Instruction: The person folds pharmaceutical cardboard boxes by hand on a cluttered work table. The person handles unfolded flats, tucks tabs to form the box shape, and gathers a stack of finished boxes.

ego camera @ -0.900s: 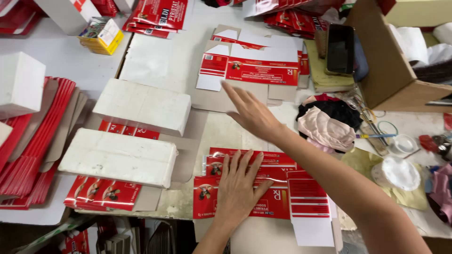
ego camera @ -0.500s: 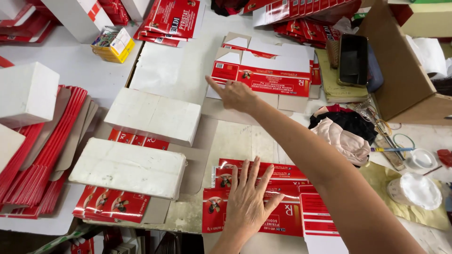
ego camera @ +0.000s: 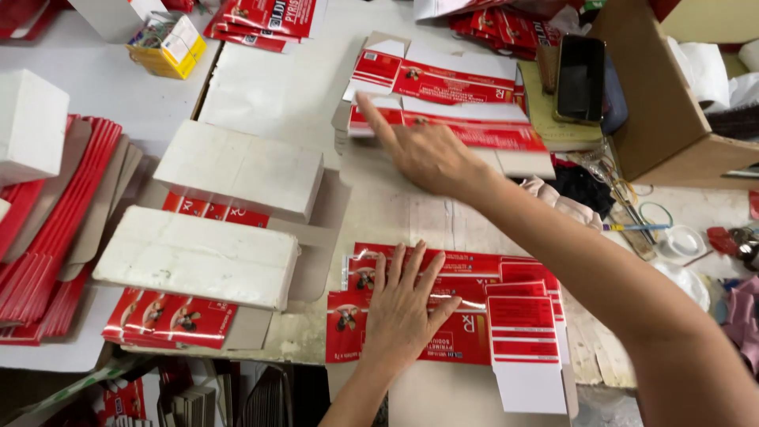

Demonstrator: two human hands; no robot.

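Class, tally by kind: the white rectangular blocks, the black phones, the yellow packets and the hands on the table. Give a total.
White rectangular blocks: 3
Black phone: 1
Yellow packet: 1
Hands, left and right: 2
Total: 7

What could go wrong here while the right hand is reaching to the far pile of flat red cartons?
1. The right hand touches the far stack of flat cartons, which lies unevenly; a pull might slide several off at once.
2. The left hand presses flat on the near cartons, which overhang the table edge; lifting it may let them slip.
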